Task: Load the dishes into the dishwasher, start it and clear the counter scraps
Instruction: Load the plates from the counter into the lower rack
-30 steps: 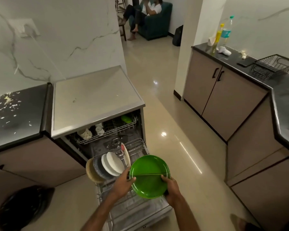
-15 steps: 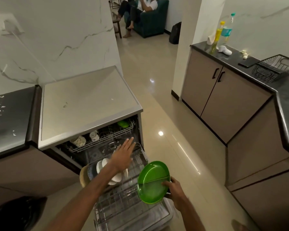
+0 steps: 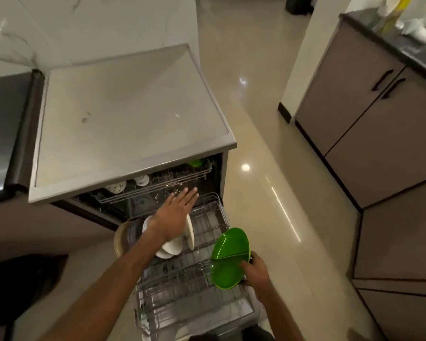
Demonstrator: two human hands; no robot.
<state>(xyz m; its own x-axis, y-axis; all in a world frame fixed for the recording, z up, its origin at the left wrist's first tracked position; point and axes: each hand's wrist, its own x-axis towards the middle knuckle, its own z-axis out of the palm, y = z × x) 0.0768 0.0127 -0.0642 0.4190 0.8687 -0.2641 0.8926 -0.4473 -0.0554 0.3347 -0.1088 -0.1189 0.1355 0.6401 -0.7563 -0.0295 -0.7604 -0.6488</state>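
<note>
Gripping the green plate [image 3: 229,260] at its right rim, the right hand [image 3: 255,269] holds it tilted on edge over the lower rack [image 3: 208,223], right side, with free slots just left of it. Left hand [image 3: 175,215] hovers flat, fingers straight, over the white plates [image 3: 171,248]. A second ago both hands held it.

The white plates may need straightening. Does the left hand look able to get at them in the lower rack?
Probably yes: the left hand hovers open right above the white plates with nothing between, and the right hand holds the green plate off to the side.
</note>
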